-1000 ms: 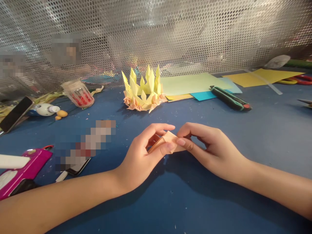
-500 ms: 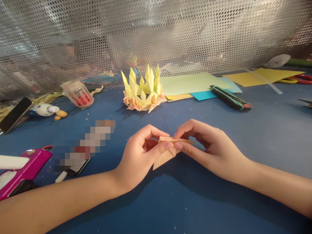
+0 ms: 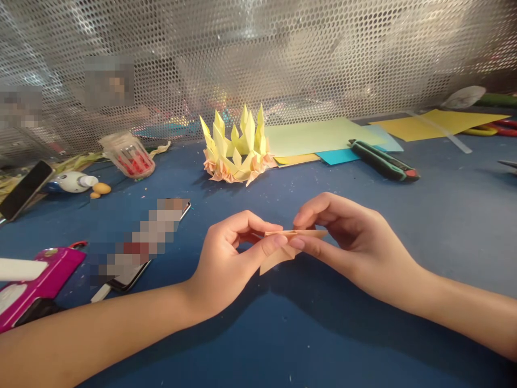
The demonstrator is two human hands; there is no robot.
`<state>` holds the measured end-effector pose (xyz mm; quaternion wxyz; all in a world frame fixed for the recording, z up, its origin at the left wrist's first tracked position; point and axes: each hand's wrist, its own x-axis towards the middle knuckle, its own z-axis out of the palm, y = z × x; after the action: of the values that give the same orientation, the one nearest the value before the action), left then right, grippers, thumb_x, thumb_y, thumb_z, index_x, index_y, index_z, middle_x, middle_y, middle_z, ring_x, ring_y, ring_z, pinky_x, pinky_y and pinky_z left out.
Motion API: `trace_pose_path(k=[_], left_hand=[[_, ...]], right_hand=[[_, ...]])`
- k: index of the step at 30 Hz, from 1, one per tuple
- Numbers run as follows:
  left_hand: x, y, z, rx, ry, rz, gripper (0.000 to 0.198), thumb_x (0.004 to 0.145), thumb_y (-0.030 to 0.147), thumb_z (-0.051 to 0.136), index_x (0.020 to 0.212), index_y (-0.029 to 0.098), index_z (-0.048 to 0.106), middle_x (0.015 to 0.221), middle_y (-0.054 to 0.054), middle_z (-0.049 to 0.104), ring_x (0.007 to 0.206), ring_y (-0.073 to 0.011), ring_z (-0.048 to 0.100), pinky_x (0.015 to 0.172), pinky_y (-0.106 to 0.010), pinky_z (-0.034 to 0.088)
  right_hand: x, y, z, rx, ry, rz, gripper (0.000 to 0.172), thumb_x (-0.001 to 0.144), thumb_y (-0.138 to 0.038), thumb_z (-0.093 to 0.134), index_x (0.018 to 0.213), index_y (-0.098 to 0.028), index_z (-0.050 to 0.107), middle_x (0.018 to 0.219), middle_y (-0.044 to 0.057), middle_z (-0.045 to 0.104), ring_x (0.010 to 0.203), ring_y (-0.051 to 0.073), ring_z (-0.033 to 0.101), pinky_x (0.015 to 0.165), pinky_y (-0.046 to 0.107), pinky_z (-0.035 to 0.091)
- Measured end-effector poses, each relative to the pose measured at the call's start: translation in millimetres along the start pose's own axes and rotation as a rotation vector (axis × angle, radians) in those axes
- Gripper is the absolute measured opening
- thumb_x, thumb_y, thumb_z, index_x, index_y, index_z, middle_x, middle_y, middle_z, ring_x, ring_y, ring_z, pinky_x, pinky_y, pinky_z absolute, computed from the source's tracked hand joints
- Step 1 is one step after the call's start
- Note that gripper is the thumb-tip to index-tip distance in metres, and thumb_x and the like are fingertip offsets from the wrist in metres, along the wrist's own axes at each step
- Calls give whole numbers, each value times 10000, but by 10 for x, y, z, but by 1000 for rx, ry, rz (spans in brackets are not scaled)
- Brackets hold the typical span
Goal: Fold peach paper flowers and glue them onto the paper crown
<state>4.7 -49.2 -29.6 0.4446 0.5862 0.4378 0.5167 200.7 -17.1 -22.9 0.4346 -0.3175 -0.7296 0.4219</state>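
Note:
A small folded piece of peach paper [image 3: 283, 249] hangs just above the blue table [image 3: 283, 334], pinched from both sides. My left hand [image 3: 228, 261] grips its left part between thumb and forefinger. My right hand [image 3: 351, 242] pinches its right end with fingers curled. One pointed flap of the paper juts down and to the left under my thumbs. Behind it stands a yellow and peach origami crown [image 3: 236, 148].
Sheets of green, yellow and blue paper [image 3: 319, 137] lie at the back with a green utility knife [image 3: 383, 161]. A jar [image 3: 127, 153], a white glue bottle [image 3: 75, 181], phones [image 3: 24, 188] and a pink case [image 3: 36, 280] sit at the left. A perforated metal screen [image 3: 283, 59] closes the far side.
The paper piece has been turned and flattened between my fingers; a flap now points down-left. Both hands have shifted slightly right and up.

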Motion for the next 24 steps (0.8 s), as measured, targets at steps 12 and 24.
trace_pose_path(k=[12,24], left_hand=[[-3,30,-3,-52,6,21,93,842,276,785,766,236,751,805,27,789,776,-136,722,736,-225,564],[-38,57,-4,-91,-48,-31,114,873,245,744,768,200,759,794,14,773,759,-108,684,722,-178,540]], right_hand=[[38,-87,-12,42,-61,163,280,796,-474,787,733,-214,707,703,-1,696,663,139,643,581,225,508],[-3,-119,-7,108,-62,198,265,818,-423,776,697,-216,664,693,-10,636,629,121,561,543,224,435]])
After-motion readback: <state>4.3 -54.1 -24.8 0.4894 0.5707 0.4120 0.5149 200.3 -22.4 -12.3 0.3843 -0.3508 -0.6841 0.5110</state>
